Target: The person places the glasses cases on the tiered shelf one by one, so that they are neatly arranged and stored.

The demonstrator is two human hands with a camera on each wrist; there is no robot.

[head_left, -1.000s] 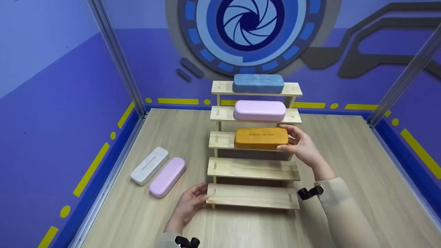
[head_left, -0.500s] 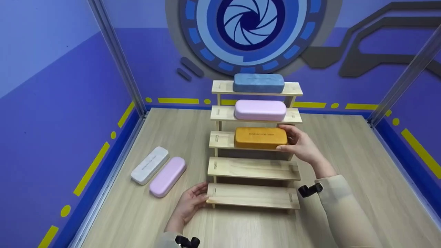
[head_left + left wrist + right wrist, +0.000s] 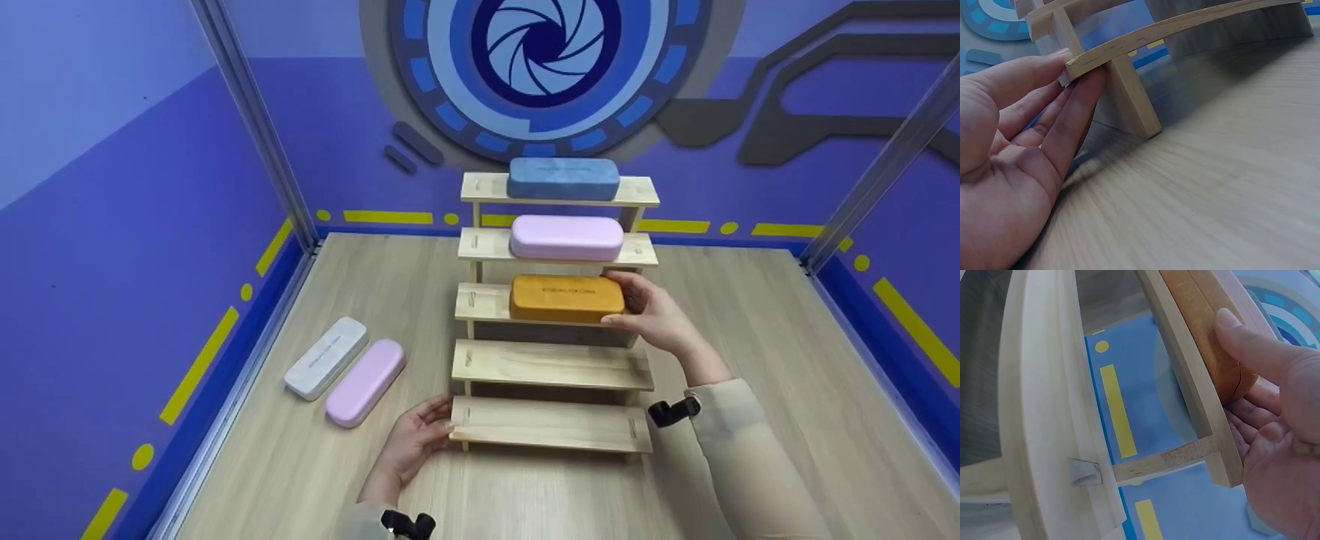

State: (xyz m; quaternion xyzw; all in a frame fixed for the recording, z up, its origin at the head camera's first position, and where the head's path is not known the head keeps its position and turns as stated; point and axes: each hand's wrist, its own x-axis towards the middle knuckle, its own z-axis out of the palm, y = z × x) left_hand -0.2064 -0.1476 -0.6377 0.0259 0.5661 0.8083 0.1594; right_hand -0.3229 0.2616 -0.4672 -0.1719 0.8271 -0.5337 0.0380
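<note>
Purple panelling (image 3: 322, 135) stands beyond the right grip (image 3: 660, 319), which, half closed, pinches the orange case (image 3: 568, 298) by one end on the middle shelf (image 3: 486, 303); likely light, stiff, best held there. Left grip (image 3: 407, 444) pinches the lowest shelf (image 3: 551, 425).

Orange case (image 3: 567, 300), pale wood-grained rack (image 3: 551, 364)

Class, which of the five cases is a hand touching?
The orange case on the middle shelf: the right hand grips its end. No hand touches the blue case, pale case, shelved pink case or tabletop pink case.
</note>
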